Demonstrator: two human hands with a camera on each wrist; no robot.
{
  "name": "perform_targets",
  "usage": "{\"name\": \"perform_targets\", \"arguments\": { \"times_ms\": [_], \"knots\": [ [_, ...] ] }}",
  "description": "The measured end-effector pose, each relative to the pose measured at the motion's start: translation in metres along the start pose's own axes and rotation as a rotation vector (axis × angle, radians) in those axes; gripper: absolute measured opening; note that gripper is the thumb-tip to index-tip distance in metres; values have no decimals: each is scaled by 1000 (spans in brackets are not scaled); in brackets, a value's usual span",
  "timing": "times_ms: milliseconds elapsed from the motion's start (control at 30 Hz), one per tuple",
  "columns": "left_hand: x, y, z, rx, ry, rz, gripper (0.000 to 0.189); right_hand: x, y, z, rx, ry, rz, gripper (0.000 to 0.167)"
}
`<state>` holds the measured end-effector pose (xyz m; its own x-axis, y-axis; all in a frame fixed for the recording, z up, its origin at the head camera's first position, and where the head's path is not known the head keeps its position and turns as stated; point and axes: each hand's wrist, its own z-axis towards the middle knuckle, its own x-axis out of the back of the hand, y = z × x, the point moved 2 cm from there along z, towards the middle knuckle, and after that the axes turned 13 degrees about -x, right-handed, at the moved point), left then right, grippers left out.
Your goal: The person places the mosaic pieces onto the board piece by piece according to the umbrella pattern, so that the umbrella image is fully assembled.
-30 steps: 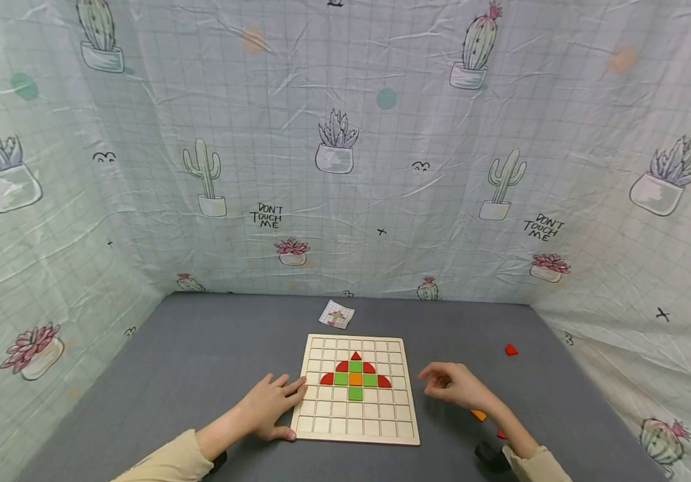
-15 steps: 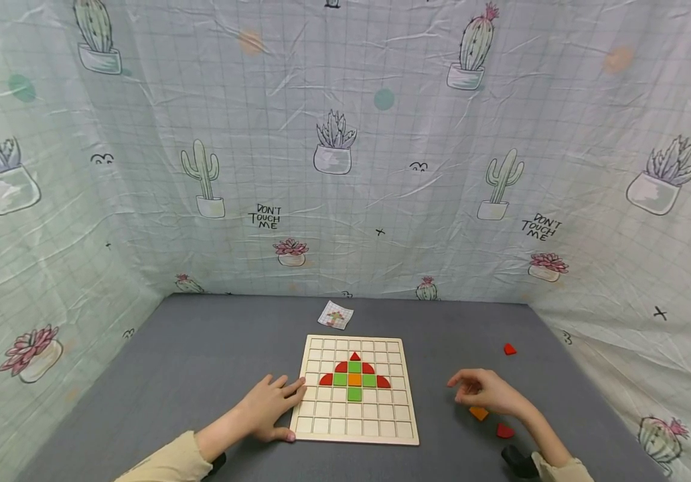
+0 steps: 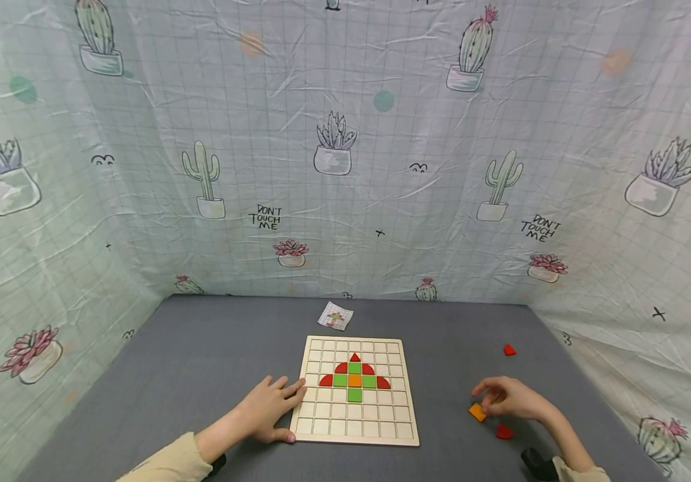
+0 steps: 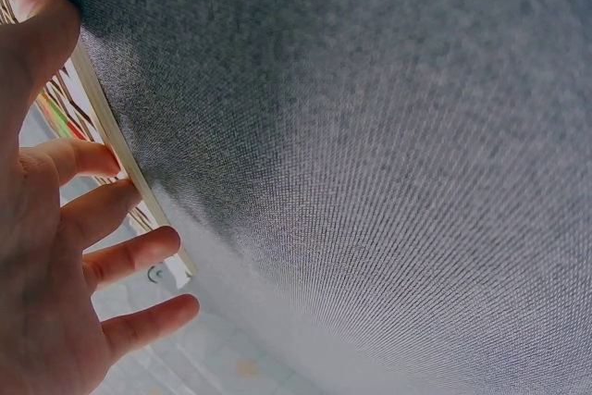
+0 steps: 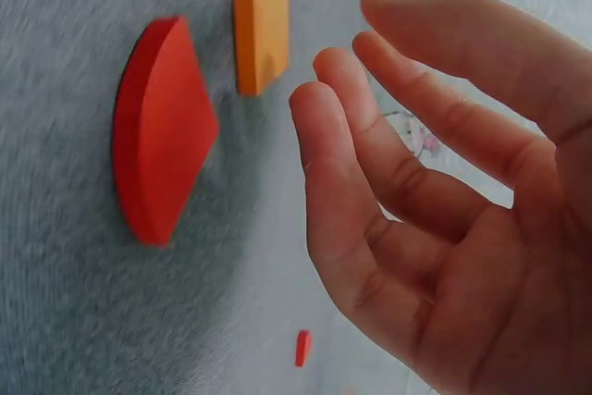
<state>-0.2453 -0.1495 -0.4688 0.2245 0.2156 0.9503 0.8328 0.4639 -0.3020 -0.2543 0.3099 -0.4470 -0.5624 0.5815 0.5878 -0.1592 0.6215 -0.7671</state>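
A wooden grid board (image 3: 375, 425) lies on the grey table, bearing a pattern of red, green and orange pieces. Spread along its left edge, my left hand (image 3: 267, 408) touches the rim with thumb and fingertips; the left wrist view shows those fingers (image 4: 97, 215) fairly straight. My right hand (image 3: 511, 398) hovers over the table right of the board, fingers loosely bent and holding nothing. Just beside its fingertips lies an orange square block (image 3: 477, 412). Below that hand is a red quarter-circle block (image 3: 505, 432), seen large in the right wrist view.
Farther back on the right lies another red block (image 3: 509, 350). A small paper card (image 3: 335, 316) with a printed pattern rests behind the board. A cactus-print curtain (image 3: 345, 201) encloses the back and sides of the table (image 3: 231, 341).
My right hand has moved rightward away from the board to beside the orange block, uncovering the red quarter-circle block. The left hand has stayed at the board's edge.
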Motion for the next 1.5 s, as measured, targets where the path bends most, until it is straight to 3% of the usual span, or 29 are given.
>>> {"name": "perform_targets", "arguments": {
  "times_ms": [367, 633, 1033, 1500],
  "knots": [
    [-1, 0, 1, 2, -11, 15, 81, -1, 15, 3, -37, -37, 12, 29],
    [2, 0, 1, -3, -21, 19, 82, -2, 21, 9, -107, -5, -16, 29],
    [1, 0, 2, -1, -26, 20, 82, -2, 15, 13, -137, 92, -90, 26],
    [1, 1, 2, 9, -33, 11, 83, -1, 20, 15, -161, 96, -83, 26]
  ]
}}
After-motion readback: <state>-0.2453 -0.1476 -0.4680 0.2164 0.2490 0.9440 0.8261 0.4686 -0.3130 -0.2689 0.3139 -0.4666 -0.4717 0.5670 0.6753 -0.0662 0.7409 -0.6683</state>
